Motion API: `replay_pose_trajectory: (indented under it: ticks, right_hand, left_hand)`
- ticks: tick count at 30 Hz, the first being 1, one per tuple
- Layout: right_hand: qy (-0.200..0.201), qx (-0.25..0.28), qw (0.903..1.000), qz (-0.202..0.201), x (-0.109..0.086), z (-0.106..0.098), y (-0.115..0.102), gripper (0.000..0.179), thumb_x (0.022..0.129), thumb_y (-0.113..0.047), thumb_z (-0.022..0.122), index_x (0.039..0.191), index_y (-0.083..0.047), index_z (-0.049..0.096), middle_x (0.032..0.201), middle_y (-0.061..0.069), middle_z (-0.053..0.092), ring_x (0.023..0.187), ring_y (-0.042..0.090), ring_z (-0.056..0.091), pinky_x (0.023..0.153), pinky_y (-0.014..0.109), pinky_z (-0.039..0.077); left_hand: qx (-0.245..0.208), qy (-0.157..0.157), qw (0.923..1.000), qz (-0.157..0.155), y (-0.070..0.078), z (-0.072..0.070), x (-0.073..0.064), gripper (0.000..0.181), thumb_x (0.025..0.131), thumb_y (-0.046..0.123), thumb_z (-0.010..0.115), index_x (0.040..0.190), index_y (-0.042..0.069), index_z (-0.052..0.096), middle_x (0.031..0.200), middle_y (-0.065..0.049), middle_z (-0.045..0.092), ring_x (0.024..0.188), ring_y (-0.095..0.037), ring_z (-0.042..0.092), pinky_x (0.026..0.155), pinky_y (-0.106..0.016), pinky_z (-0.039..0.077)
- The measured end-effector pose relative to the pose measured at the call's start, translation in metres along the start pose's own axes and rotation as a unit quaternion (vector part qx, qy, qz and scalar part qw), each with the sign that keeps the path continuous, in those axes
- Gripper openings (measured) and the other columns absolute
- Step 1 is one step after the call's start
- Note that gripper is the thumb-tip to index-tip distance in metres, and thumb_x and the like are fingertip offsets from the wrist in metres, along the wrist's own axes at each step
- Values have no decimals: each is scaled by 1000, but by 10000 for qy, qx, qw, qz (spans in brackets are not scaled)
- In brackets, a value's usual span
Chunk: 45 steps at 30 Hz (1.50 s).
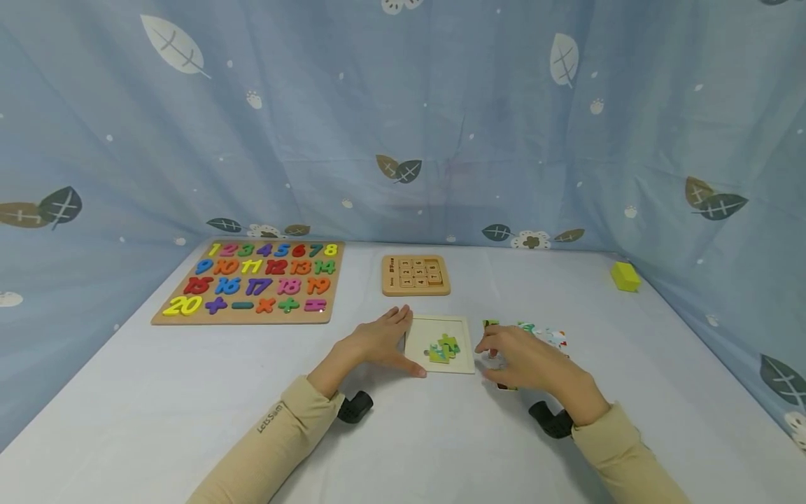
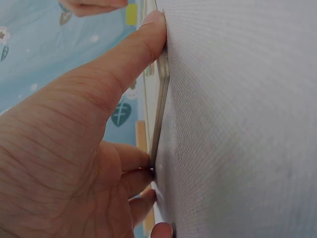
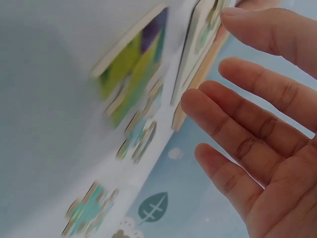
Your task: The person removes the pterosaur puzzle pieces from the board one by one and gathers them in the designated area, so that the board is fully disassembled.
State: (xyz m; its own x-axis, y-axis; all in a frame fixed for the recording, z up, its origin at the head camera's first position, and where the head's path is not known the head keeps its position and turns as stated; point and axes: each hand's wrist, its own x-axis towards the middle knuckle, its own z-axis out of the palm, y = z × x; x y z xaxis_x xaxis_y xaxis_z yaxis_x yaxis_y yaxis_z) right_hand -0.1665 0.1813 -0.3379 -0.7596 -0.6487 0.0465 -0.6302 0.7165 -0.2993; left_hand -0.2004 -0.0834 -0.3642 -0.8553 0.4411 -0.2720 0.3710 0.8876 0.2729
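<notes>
My left hand [image 1: 380, 344] rests at a shallow wooden puzzle tray [image 1: 418, 329], its thumb on the near left corner and its fingers spread along the left edge. Green jigsaw pieces [image 1: 439, 355] lie inside the tray, toward its right side. Just right of the tray, my right hand [image 1: 527, 358] hovers over loose jigsaw pieces [image 1: 555, 339] and partly hides them in the head view. From the right wrist, its fingers appear loosely extended with nothing between them. There, a green and purple piece [image 3: 130, 67] and a teal piece [image 3: 89, 210] lie on the cloth.
A wooden number board [image 1: 242, 317] with colourful numerals lies at the back left. Behind the tray sits a wooden sliding number puzzle [image 1: 415, 290]. A yellow-green block [image 1: 625, 277] stands at the far right, near the blue curtain [image 1: 441, 126].
</notes>
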Motion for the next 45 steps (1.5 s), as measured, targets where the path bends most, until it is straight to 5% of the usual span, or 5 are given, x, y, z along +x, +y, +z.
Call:
replay_pose_trajectory:
  ticks: [22, 45]
  right_hand:
    - [-243, -88, 9983, -514, 46, 11, -23, 26, 81, -10, 75, 103, 1, 73, 95, 8, 67, 79, 14, 63, 69, 25, 52]
    - [-248, -306, 9978, -532, 64, 24, -28, 13, 79, -8, 76, 86, 2, 74, 76, 2, 55, 64, 8, 41, 58, 19, 38]
  left_hand:
    - [67, -39, 9999, -99, -1, 2, 4, 115, 74, 69, 67, 155, 9, 12, 163, -4, 6, 151, -22, 8, 110, -58, 32]
    - [137, -18, 9999, -87, 0, 0, 1, 114, 74, 69, 67, 155, 10, 13, 163, -3, 7, 151, -22, 8, 107, -60, 34]
